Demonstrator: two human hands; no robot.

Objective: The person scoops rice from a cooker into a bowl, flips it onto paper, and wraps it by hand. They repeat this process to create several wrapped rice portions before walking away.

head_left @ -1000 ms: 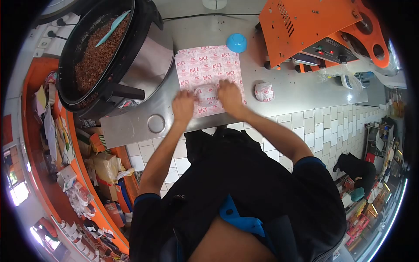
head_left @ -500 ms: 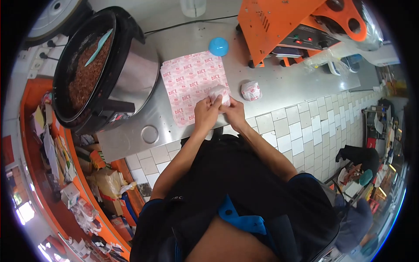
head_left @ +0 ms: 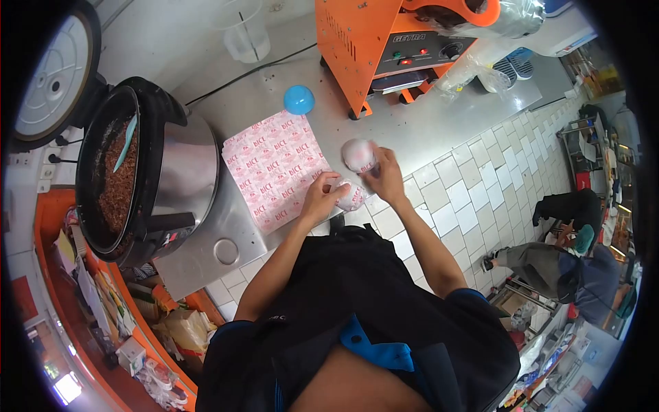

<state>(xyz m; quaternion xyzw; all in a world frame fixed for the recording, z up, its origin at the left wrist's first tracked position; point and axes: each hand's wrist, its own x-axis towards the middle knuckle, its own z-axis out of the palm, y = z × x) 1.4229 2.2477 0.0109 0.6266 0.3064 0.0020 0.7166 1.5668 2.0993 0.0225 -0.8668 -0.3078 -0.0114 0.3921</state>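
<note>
My left hand (head_left: pixel 319 200) is closed on a paper-wrapped rice ball (head_left: pixel 352 197), white with red print, at the counter's front edge. Just beyond it, a second paper-wrapped ball (head_left: pixel 358 154) rests on the steel, and the fingers of my right hand (head_left: pixel 386 180) curl against its right side. To the left of both lies a stack of printed wrapping paper (head_left: pixel 274 165), its red lettering facing up. A small blue bowl (head_left: pixel 298 100) sits at the stack's far corner. What is inside the wrapped balls is hidden.
On the left stands a large open cooker (head_left: pixel 185 161) of brown rice with a turquoise spatula (head_left: pixel 126 143) in it. An orange sealing machine (head_left: pixel 360 51) is at the back, near a clear plastic jug (head_left: pixel 246 42). Another person (head_left: pixel 583 278) is at far right.
My right hand has left the first wrapped ball and moved over to the second one. My left hand keeps the first. The camera view has shifted, and the other person shows more.
</note>
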